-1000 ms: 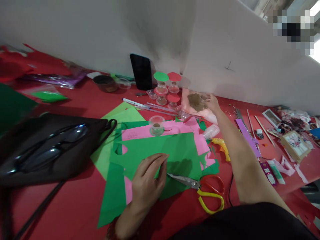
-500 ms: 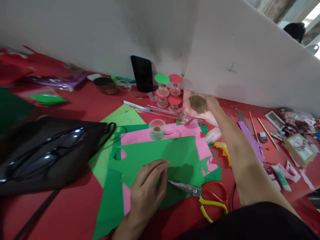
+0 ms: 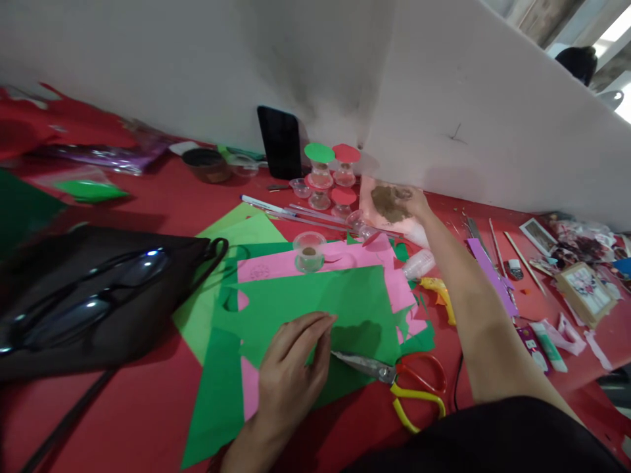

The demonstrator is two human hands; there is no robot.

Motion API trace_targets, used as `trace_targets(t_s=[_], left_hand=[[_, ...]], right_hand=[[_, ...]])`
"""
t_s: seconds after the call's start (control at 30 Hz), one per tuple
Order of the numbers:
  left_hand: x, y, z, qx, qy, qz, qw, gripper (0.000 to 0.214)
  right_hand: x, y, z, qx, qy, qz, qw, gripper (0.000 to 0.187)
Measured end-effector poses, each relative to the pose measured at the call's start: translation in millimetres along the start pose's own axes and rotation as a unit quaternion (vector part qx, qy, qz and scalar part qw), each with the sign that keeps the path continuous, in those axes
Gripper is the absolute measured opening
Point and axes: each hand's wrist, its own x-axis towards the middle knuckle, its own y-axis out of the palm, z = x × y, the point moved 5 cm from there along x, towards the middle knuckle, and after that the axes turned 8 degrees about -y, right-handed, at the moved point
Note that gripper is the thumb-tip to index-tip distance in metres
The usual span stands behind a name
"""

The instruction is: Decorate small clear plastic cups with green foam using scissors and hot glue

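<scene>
My left hand [image 3: 290,371] rests on a dark green paper sheet [image 3: 315,309], fingers curled loosely together, holding nothing I can make out. My right hand [image 3: 414,202] reaches far across the red table [image 3: 148,394] to a clear plastic bag of brown powder [image 3: 387,203] by the white wall; its fingers pinch at the bag. A small clear cup with a bit of brown powder [image 3: 309,251] stands on pink paper [image 3: 280,263]. Scissors with red and yellow handles [image 3: 399,381] lie just right of my left hand.
A black bag [image 3: 93,295] lies at left. A black phone [image 3: 279,141] leans on the wall beside small clear cups with green and red paper lids [image 3: 331,164]. Pens [image 3: 276,207], sticks, a yellow glue gun [image 3: 438,295], tubes and a small picture frame [image 3: 584,289] clutter the right.
My right hand has shifted slightly at the powder bag. The left hand stays on the green paper. The view has moved a little.
</scene>
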Motion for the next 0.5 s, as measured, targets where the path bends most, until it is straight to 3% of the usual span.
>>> trace_targets(t_s=[0.27, 0.5], left_hand=[[-2.3, 6.6, 7.2, 0.002, 0.003, -0.011, 1.0, 0.022], [-1.6, 6.7, 8.2, 0.01, 0.007, -0.01, 1.0, 0.019]], right_hand=[[-3.1, -2.6, -8.0, 0.114, 0.012, -0.03, 0.993, 0.055], [-8.2, -20.0, -22.3, 0.122, -0.001, -0.067, 0.99, 0.059]])
